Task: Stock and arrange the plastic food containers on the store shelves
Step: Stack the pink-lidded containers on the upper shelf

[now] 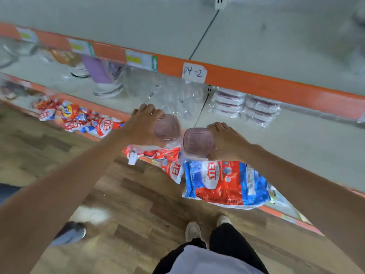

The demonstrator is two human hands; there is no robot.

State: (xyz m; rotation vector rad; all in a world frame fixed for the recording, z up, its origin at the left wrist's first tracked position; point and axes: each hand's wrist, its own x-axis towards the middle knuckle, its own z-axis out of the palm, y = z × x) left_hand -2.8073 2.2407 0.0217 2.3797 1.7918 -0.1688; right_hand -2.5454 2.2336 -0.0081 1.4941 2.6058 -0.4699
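1. The left hand (145, 123) is gripping a pinkish lidded container (167, 127) from its side, fingers (147, 108) curled over the far edge, and holding it in the air just above the front edge of the lower shelf (296, 139).
2. The right hand (225, 142) is gripping a second matching container (197, 142) the same way, fingers curled round its right side. The two containers are hanging just beside each other, apparently not touching.
3. Both containers are looking like thin, light plastic with snap lids: stiff enough to hold shape, easy to carry one per hand, though smooth walls could be slipping if pinched only at a corner. Taking hold across the body, with thumb and fingers on opposite sides as now, is seeming the safest grip; squeezing hard may be flexing the walls or popping a lid.
4. Wrapped stacks of similar containers (245, 106) are already sitting at the back of the lower shelf, to the right of the panel seam, with bare shelf in front of them. That is looking like the likely place for these two.
5. A handwritten paper tag (194, 73) on the orange shelf rail is reading "04-2". Yellow-and-white price labels (141, 60) are sitting further left on the rail, too blurred to read.
6. Red, white and blue bags (225, 182) are hanging over the shelf's front edge below the hands; their large lettering is not legible enough to name a brand.
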